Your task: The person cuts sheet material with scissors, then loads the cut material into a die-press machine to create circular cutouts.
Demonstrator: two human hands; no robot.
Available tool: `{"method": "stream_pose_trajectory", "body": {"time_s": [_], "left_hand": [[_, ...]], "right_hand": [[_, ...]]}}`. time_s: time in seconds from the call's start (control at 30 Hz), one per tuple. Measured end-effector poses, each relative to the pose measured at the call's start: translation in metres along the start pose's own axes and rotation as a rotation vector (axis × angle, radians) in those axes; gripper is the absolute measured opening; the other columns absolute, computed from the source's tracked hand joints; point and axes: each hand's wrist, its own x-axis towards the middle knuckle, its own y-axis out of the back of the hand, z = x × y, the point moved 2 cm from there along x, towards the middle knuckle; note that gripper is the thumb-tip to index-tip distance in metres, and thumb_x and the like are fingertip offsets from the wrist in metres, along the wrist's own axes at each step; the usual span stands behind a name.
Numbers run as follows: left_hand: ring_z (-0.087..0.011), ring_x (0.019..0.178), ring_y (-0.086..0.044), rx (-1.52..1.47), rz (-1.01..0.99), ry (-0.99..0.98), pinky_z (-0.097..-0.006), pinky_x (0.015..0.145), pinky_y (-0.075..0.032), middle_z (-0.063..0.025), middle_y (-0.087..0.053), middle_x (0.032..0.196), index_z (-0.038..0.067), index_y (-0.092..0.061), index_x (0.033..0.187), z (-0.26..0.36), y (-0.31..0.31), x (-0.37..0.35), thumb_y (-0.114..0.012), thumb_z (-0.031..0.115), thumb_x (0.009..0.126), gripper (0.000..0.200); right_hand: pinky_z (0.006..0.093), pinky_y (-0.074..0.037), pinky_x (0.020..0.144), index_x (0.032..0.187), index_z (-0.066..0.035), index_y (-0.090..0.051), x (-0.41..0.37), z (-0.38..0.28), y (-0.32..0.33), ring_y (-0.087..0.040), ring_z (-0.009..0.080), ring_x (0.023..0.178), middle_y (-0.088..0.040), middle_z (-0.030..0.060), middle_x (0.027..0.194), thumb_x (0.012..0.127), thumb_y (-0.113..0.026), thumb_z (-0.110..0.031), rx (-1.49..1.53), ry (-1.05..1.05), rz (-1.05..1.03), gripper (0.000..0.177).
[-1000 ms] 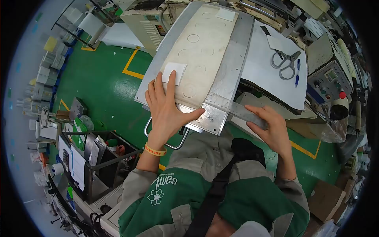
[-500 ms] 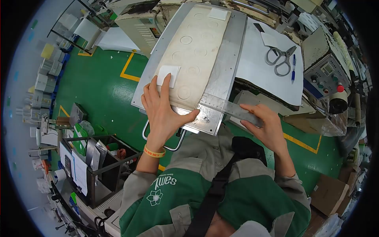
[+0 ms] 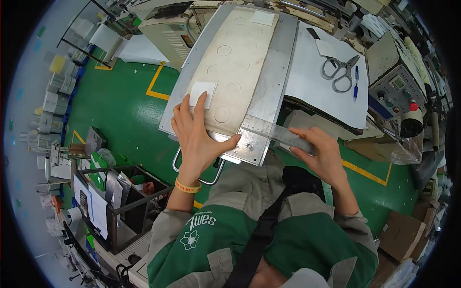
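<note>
Cream-coloured, long flat sheet marked with faint circles (image 3: 249, 57) lies on a silver metal plate (image 3: 278, 62), stretching from near the centre toward twelve o'clock. A small white square patch (image 3: 211, 90) sits on the sheet at eleven o'clock; another white square (image 3: 263, 18) lies between twelve and one, at the sheet's far end.

The person's left hand (image 3: 197, 141), just left of centre toward nine o'clock, has its fingers spread and grasps nothing; the index fingertip overlaps the near patch, and the thumb reaches the sheet's near edge. At three o'clock, the fingers of the right hand (image 3: 327, 156) pinch a clear, straight plastic ruler (image 3: 276, 132). Its other end lies over the plate, at the sheet's near right corner.

At two o'clock, grey-handled scissors (image 3: 348, 67) and a slim blue pen (image 3: 356, 84) rest side by side on white paper (image 3: 312, 96).
</note>
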Motion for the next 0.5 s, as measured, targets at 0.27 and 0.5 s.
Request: {"method": "stream_pose_trajectory", "body": {"time_s": [0.27, 0.5], "left_hand": [[-0.0419, 0.118, -0.030, 0.001, 0.004, -0.017, -0.0510, 0.099, -0.024, -0.0244, -0.033, 0.131, 0.007, -0.042, 0.131, -0.0028, -0.0015, -0.0008, -0.082, 0.044, 0.048, 0.099], [-0.0413, 0.117, -0.031, 0.012, 0.002, -0.019, -0.0510, 0.099, -0.024, -0.0242, -0.034, 0.131, 0.008, -0.044, 0.130, -0.0020, -0.0004, -0.0008, -0.082, 0.045, 0.050, 0.096]], "right_hand": [[0.0352, -0.046, 0.061, 0.110, -0.011, -0.064, 0.0012, 0.0003, -0.0005, -0.059, 0.0274, 0.070, -0.059, 0.0089, 0.079, 0.071, -0.073, -0.014, -0.024, 0.010, -0.004, 0.040], [0.0315, -0.046, 0.063, 0.109, -0.010, -0.064, 0.0008, -0.0013, -0.0003, -0.059, 0.0243, 0.072, -0.058, 0.0093, 0.079, 0.067, -0.074, -0.006, -0.021, -0.023, -0.005, 0.043]]}}
